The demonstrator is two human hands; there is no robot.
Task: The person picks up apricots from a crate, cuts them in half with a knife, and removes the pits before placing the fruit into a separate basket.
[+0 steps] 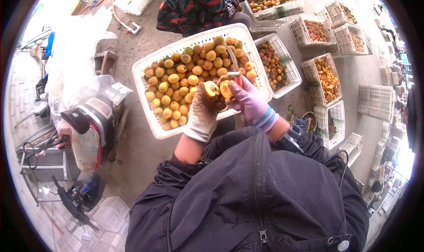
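My left hand (203,110), in a whitish glove with brown-stained fingers, closes on an apricot half (210,89) with its cut face showing. Close beside it, my right hand (254,104), in a purple glove with a blue-striped cuff, grips a second apricot half (226,89). The same hand also holds a knife (232,58) with a curved blade pointing away from me and a reddish handle partly hidden by the fingers. Both hands are over the near edge of a white plastic crate (148,115) filled with whole yellow-orange apricots (174,78).
A second crate of apricots (271,64) stands just right. A crate of cut fruit (327,80) and other fruit crates (313,31) line the right side. A person (194,9) sits across from me. A scooter (88,124) stands at left.
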